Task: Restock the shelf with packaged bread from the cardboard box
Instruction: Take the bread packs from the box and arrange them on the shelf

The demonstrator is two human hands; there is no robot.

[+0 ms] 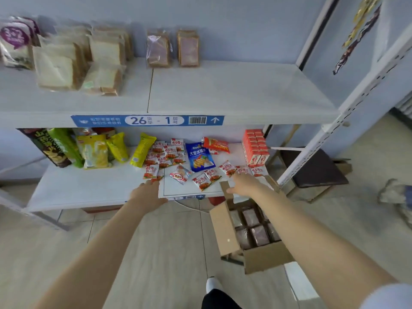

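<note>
Fingers [236, 177] straight, holding nothing — left hand [146, 192] and right hand [244, 185] at the lower shelf [89, 188] edge

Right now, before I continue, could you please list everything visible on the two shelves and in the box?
white bread packs: several, pale, upper shelf, left
dark bread packs: two, brownish, upper shelf, middle
purple-label bag: one, white and purple, upper shelf, far left
snack bags: several, yellow and green, lower shelf, left
small packets: many, red and white, lower shelf, middle
chip bag: one, blue, among the small packets
cartons: one stack, red, lower shelf, right
cardboard box: one, brown, open, on the floor, right
boxed bread packs: several, dark, inside the cardboard box
left hand: one, lower shelf front edge, empty
right hand: one, lower shelf front edge, empty
</note>
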